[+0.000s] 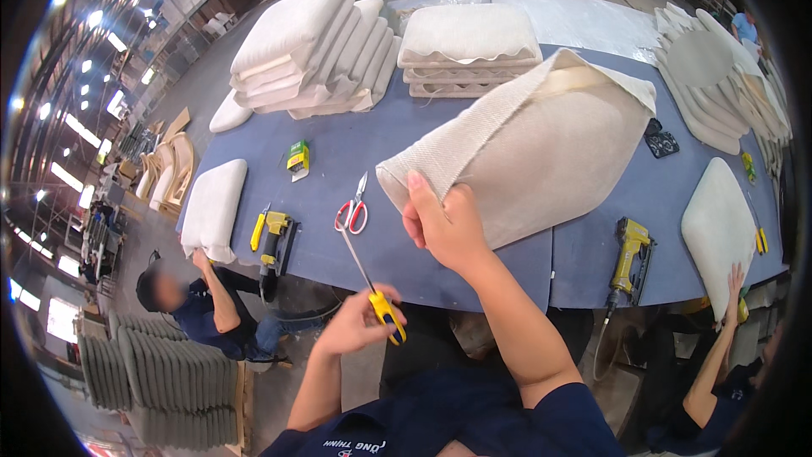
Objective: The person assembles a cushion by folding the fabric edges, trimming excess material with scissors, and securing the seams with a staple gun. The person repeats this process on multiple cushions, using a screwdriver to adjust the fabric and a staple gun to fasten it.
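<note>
My right hand (448, 224) pinches the folded fabric edge of a pale beige upholstered chair pad (550, 144), which is tilted up off the blue-covered table. Along its upper side the cloth stands open, showing a lighter strip inside. In my left hand (359, 322) is a screwdriver (385, 315) with a yellow and black handle, its long shaft pointing up and away from me. Beyond the shaft's tip lie red-handled scissors (352, 213). A yellow staple gun (273, 245) and a yellow utility knife (259, 228) rest left of them.
Stacks of beige pads (292, 42) and covers (469, 38) stand at the back. Another staple gun (630, 258) with a hose lies near the front edge, right. Co-workers handle pads at the left (213, 207) and right (719, 228). A small green-yellow box (298, 159) sits left of centre.
</note>
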The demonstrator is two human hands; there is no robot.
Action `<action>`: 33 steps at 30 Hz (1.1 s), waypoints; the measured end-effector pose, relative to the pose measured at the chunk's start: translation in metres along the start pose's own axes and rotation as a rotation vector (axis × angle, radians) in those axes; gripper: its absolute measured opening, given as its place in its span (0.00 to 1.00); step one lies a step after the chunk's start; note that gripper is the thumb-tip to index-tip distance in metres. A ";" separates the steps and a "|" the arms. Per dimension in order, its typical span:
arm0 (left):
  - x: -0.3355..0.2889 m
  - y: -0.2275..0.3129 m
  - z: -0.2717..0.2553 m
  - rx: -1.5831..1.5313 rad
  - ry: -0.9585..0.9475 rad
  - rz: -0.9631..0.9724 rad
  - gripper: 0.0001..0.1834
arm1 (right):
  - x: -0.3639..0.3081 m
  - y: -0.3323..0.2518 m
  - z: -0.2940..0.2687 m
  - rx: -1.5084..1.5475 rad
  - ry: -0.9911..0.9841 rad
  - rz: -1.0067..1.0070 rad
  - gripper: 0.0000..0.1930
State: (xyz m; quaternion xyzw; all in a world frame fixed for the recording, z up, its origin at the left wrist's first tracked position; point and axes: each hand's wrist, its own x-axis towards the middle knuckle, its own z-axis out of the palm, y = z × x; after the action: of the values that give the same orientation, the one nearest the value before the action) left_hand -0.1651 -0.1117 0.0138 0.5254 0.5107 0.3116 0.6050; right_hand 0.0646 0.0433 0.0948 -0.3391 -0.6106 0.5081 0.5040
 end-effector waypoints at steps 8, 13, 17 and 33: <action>0.050 0.165 -0.036 -0.160 0.445 0.810 0.19 | -0.025 -0.001 -0.010 0.090 -0.022 -0.020 0.35; 0.091 0.177 -0.028 0.017 0.360 0.778 0.18 | -0.028 -0.003 -0.009 0.078 0.005 -0.007 0.36; 0.076 0.182 -0.034 -0.145 0.452 0.921 0.16 | -0.030 -0.003 -0.008 0.094 -0.012 -0.037 0.34; 0.086 0.159 0.003 -0.447 0.309 0.604 0.16 | -0.042 -0.008 -0.014 0.111 -0.009 -0.019 0.33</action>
State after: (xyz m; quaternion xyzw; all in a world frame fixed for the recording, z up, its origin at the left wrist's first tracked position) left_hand -0.1129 0.0060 0.1406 0.4545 0.3381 0.6539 0.5016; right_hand 0.0897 0.0061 0.0908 -0.3024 -0.5869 0.5381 0.5240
